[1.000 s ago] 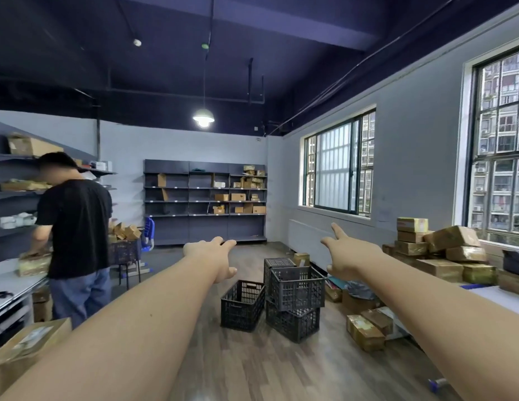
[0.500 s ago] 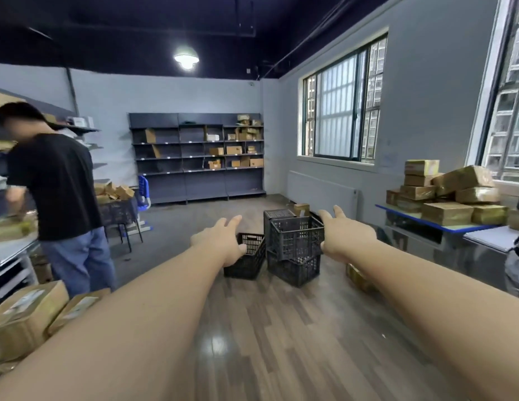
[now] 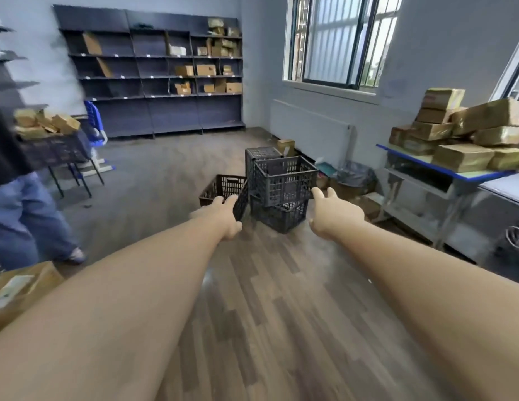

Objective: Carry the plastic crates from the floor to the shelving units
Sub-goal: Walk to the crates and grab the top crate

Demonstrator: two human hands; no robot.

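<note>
Dark plastic crates stand on the wooden floor ahead. A grey top crate (image 3: pixel 284 179) sits stacked on a lower crate (image 3: pixel 277 214), another upright crate (image 3: pixel 259 157) stands behind them, and a low dark crate (image 3: pixel 225 188) lies to their left. Both my arms stretch forward. My left hand (image 3: pixel 223 217) hangs before the low crate, fingers extended, holding nothing. My right hand (image 3: pixel 332 211) is level with the stack's right side, fingers spread, apart from it. The dark shelving unit (image 3: pixel 154 82) lines the far wall, partly filled with cardboard boxes.
A person in a black shirt and jeans (image 3: pixel 23 215) stands at the left by a small table of parcels (image 3: pixel 47 128). A blue-edged table (image 3: pixel 443 169) piled with brown parcels is on the right. Boxes lie under the window (image 3: pixel 354 180) and at lower left (image 3: pixel 18 287).
My view has tilted down and moved closer to the crates. Both hands have dropped lower and reached nearer to the stack. The person at left has shifted towards the frame edge.
</note>
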